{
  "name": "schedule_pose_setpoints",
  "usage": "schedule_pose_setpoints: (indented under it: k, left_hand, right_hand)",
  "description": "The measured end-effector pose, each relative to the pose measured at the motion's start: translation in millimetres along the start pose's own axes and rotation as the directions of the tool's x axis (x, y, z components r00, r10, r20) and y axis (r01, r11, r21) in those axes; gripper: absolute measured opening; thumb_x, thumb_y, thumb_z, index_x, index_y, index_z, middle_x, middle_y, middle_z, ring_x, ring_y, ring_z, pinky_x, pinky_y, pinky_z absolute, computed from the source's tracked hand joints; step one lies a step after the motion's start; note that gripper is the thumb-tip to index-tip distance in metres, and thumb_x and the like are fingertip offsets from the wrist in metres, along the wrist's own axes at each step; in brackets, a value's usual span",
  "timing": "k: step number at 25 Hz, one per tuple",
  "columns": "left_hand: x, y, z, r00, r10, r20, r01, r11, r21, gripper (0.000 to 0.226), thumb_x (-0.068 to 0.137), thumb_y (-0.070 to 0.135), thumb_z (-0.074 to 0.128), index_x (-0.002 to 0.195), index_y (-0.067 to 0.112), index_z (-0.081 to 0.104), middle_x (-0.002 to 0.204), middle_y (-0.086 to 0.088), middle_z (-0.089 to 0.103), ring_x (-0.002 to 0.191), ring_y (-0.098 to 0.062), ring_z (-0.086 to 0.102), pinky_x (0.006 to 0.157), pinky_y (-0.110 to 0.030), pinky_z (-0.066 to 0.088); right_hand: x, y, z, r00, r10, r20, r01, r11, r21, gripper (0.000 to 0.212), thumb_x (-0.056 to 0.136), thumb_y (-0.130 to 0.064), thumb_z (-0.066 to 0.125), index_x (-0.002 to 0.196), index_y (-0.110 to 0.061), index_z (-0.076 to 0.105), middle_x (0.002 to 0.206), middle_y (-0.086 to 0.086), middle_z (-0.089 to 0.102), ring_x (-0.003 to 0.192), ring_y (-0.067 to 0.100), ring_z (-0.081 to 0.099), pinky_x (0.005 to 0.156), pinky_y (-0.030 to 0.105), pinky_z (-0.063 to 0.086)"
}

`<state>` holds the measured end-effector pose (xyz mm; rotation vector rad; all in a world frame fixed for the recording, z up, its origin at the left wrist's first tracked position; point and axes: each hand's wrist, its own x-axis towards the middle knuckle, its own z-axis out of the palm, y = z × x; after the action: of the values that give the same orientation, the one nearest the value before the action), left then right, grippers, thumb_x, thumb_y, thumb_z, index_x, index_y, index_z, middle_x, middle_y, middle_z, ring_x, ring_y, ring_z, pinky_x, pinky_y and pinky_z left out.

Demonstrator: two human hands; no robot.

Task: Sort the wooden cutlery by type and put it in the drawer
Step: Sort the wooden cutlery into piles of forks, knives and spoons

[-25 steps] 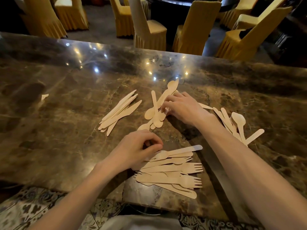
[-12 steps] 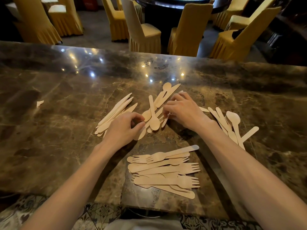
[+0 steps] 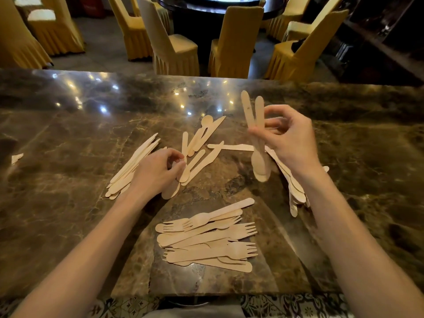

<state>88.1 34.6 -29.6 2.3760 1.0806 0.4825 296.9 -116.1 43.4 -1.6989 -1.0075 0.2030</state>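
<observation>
Two bare forearms reach forward over a dark marble surface (image 3: 68,203). Nearest the viewer lies a pile of wooden forks (image 3: 206,239), tines mostly pointing right. Beyond it, to the left, the left hand (image 3: 156,173) rests low on the surface, its grip curled closed around the bowl ends of a few loose spoons (image 3: 183,175). Just left of that hand sits a neat bundle of knives (image 3: 130,166), angled up to the right. To the right, partly hidden under the right forearm, lies a stack of spoons (image 3: 296,191). In the middle, a loose unsorted mix (image 3: 204,143) of spoons and knives lies criss-crossed beyond the left hand.

The right hand (image 3: 291,143) is raised above the surface. Its grip is pinched closed on two held spoons (image 3: 254,125), handles pointing up and fanned apart, bowls hanging down and blurred. A small wooden scrap (image 3: 17,158) lies at the far left edge.

Behind the surface stand several chairs (image 3: 174,42) in yellow fabric covers, set around a dark round table (image 3: 218,10). No drawer appears anywhere in view.
</observation>
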Motion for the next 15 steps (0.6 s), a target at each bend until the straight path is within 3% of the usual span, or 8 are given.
schedule_pose_setpoints:
  k: [1, 3, 8, 11, 13, 15]
  left_hand:
    - [3.3, 2.0, 1.8, 1.000, 0.007, 0.011, -0.007, 1.000, 0.000, 0.026, 0.089, 0.036, 0.056, 0.111, 0.023, 0.062, 0.099, 0.009, 0.059, 0.085, -0.006, 0.050, 0.062, -0.017, 0.036]
    - [9.2, 5.9, 3.9, 1.000, 0.014, 0.025, -0.014, 1.000, 0.007, 0.028, 0.089, 0.035, 0.056, 0.113, 0.022, 0.061, 0.106, 0.003, 0.062, 0.087, -0.008, 0.051, 0.068, -0.021, 0.039]
    - [26.2, 17.6, 8.2, 0.998, 0.041, 0.044, -0.042, 0.999, 0.014, 0.029, 0.089, 0.035, 0.057, 0.113, 0.020, 0.062, 0.110, -0.002, 0.061, 0.087, -0.009, 0.050, 0.062, -0.016, 0.036]
    - [37.9, 22.2, 9.4, 0.998, 0.033, 0.045, -0.035, 0.999, 0.039, 0.030, 0.089, 0.036, 0.056, 0.114, 0.020, 0.061, 0.112, -0.004, 0.060, 0.087, -0.012, 0.051, 0.067, -0.022, 0.039]
    - [45.3, 21.4, 10.1, 0.999, 0.016, 0.040, -0.019, 0.997, 0.069, 0.031, 0.090, 0.037, 0.055, 0.115, 0.020, 0.060, 0.113, -0.004, 0.061, 0.082, -0.014, 0.053, 0.069, -0.027, 0.044]
    - [52.7, 20.8, 11.9, 0.999, 0.013, 0.037, -0.016, 0.995, 0.094, 0.031, 0.090, 0.039, 0.054, 0.116, 0.021, 0.059, 0.114, -0.004, 0.060, 0.080, -0.015, 0.054, 0.072, -0.031, 0.049]
  right_hand:
    - [0.4, 1.6, -5.9, 0.985, 0.171, -0.013, -0.167, 0.974, 0.151, 0.038, 0.072, -0.026, 0.078, 0.107, -0.023, 0.062, 0.088, -0.019, 0.070, 0.079, -0.001, 0.068, 0.057, 0.010, 0.051]
    - [-0.5, 11.6, -18.1, 0.932, 0.363, 0.005, -0.351, 0.896, 0.273, 0.043, 0.071, -0.025, 0.079, 0.110, -0.022, 0.062, 0.090, -0.012, 0.073, 0.078, 0.003, 0.070, 0.054, 0.012, 0.051]
    - [-15.3, 36.0, -40.4, 0.830, 0.558, 0.009, -0.532, 0.787, 0.311, 0.043, 0.071, -0.023, 0.080, 0.110, -0.024, 0.062, 0.081, -0.012, 0.074, 0.072, 0.004, 0.071, 0.046, 0.012, 0.049]
    - [-20.6, 51.3, -57.7, 0.795, 0.601, -0.075, -0.588, 0.796, 0.147, 0.048, 0.067, -0.028, 0.083, 0.110, -0.026, 0.061, 0.092, -0.009, 0.072, 0.077, 0.005, 0.069, 0.053, 0.017, 0.049]
    - [-25.5, 61.4, -67.3, 0.795, 0.588, -0.149, -0.598, 0.801, -0.025, 0.054, 0.065, -0.031, 0.084, 0.112, -0.025, 0.060, 0.099, -0.006, 0.069, 0.084, 0.007, 0.066, 0.064, 0.027, 0.055]
    - [-31.0, 70.1, -70.7, 0.795, 0.579, -0.182, -0.600, 0.795, -0.090, 0.058, 0.064, -0.030, 0.084, 0.116, -0.024, 0.058, 0.101, -0.001, 0.070, 0.086, 0.010, 0.066, 0.075, 0.035, 0.056]
